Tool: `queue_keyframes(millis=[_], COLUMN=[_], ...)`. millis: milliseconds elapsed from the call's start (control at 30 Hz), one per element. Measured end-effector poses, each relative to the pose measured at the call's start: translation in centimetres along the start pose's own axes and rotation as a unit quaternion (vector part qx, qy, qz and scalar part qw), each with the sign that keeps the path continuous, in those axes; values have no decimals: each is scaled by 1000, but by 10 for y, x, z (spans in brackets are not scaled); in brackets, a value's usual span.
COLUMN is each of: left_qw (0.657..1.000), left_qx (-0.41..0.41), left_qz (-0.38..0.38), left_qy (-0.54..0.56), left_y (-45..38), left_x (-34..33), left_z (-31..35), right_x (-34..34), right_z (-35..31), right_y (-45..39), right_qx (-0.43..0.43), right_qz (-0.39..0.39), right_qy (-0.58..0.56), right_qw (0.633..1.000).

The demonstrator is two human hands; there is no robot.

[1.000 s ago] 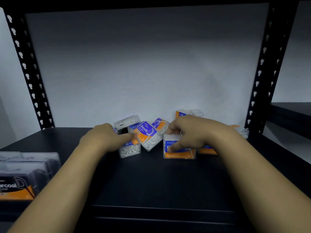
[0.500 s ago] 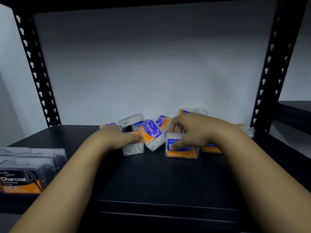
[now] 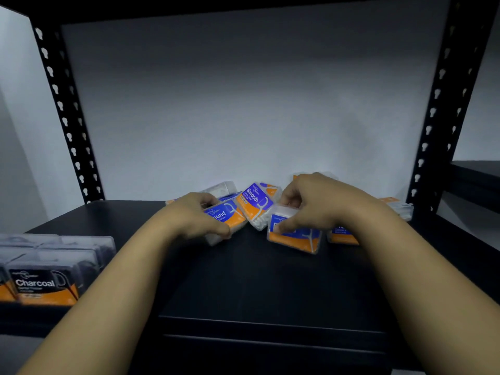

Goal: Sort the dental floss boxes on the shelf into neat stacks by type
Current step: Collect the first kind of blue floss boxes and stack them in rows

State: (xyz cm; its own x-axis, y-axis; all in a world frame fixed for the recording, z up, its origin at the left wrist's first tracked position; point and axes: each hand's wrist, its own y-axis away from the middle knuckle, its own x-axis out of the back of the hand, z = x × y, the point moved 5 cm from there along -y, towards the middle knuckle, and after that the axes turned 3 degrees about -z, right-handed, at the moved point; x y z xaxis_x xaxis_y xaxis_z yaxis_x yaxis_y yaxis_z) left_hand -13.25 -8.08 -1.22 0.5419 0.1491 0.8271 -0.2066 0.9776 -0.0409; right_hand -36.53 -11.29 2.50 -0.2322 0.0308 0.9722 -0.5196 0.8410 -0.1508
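Charcoal stack (image 3: 46, 277) near left: sorted | blue-orange pile (image 3: 257, 203) far centre: unsorted | left hand (image 3: 194, 216) pinches Round box (image 3: 226, 216) | right hand (image 3: 316, 204) pinches box (image 3: 295, 236), type seemingly unreadable

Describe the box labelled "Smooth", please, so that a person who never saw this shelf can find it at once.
Look at the black shelf and find the messy pile of blue-and-orange boxes at its back, by the wall. The Smooth box leans tilted in the middle of the pile, between the left hand and the right hand. Neither hand holds it, and its white word "Smooth" runs slantwise.
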Motion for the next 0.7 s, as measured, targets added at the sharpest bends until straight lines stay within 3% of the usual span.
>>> queue_keyframes(millis=[167, 400, 700], left_qw=[997, 984, 980], left_qx=[-77, -177, -196], left_qz=[-4, 15, 5], left_qy=[1, -30, -25], left_y=[-2, 1, 0], left_x=[2, -4, -4], left_z=[4, 15, 14], right_x=[8, 3, 4], right_z=[12, -13, -5], right_y=[1, 10, 5], right_qx=[-44, 31, 4], right_qz=[14, -57, -20], right_qy=[1, -73, -33], right_qw=[999, 995, 999])
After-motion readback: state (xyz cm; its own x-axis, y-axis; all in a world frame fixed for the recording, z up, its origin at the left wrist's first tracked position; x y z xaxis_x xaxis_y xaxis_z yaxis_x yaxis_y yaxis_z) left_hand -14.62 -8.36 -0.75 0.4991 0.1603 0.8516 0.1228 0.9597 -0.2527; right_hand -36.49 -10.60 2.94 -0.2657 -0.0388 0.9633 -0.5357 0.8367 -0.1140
